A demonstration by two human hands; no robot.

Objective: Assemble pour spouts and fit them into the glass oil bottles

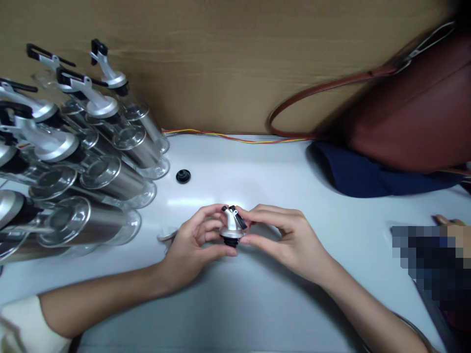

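Note:
Between my two hands, above the white table, is a silver pourer spout [231, 226] with a black lever and a black ribbed stopper at its base. My left hand [200, 235] grips it from the left, the thumb by the stopper. From the right, my right hand [281, 230] pinches it, index finger near the black lever and thumb by the silver collar. Partly hidden behind my left hand lies a silver part [168, 235]. A small round black piece [183, 176] rests on the table farther back.
Several glass-and-steel bottles [106, 218] topped with similar pourers crowd the left side. Cardboard [221, 63] stands along the back, with red and yellow wires [221, 138] at its foot. A brown bag [412, 113] sits on dark blue cloth [353, 171] at right. A blurred-out patch [434, 264] is nearer.

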